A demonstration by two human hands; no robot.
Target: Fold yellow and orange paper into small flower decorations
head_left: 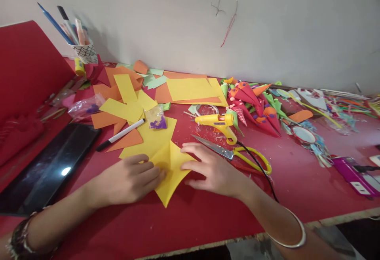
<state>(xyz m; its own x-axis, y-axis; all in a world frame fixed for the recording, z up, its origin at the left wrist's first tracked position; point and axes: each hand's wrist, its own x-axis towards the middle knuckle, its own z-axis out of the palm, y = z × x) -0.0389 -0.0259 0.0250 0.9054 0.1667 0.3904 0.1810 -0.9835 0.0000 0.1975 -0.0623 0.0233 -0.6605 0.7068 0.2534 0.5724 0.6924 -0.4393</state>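
A creased sheet of yellow paper (171,161), with a fold line down its upper middle and a point toward me, lies in front of me. My left hand (133,179) is closed on its left side, the fingers curled and the fingertips pressed on the paper. On the opposite side, my right hand (209,169) is open, its fingers apart and touching the right edge. Under and behind this sheet is another yellow sheet (148,137). Scissors (231,153) with yellow handles and a yellow glue gun (216,121) lie just beyond my right hand.
A black-capped marker (121,134) and a dark tablet-like device (50,169) lie left. Yellow and orange paper pieces (190,90) are spread toward the wall. Red paper cones (252,105) are piled right of the glue gun, whose black cord (268,181) runs past my right arm. A pen cup (85,52) stands back left.
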